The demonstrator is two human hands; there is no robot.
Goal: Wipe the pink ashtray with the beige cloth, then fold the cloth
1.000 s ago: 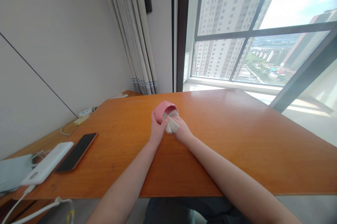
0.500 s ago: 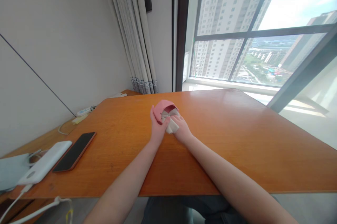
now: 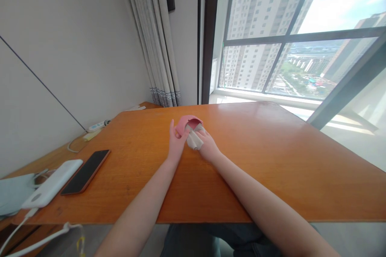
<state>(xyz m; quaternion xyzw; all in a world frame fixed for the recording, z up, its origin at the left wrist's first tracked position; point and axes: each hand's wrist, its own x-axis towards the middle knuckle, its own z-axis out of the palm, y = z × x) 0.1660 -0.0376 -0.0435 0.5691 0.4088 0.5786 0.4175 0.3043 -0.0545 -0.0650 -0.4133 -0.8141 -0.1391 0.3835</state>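
Note:
A small pink bowl (image 3: 184,122) is tilted on its side above the middle of the table, its hollow turned toward me and to the right. My left hand (image 3: 176,140) grips it from the left, one finger sticking up and the thumb at the rim. In my right hand (image 3: 208,146) is a crumpled whitish cloth (image 3: 194,141), pressed into the bowl's opening. Part of the cloth hangs down between both hands. My right fingertips are hidden by the cloth and the bowl.
On the wooden table (image 3: 135,176), a phone (image 3: 86,171) lies at the left beside a white power bank (image 3: 52,182) with a cable plugged in. A power strip (image 3: 98,126) is farther back along the wall. A large window (image 3: 280,40) stands beyond the table.
The bowl has tipped slightly and shifted a little left. My left hand has moved slightly left and its finger stands farther from the bowl. The cloth hangs in a different fold.

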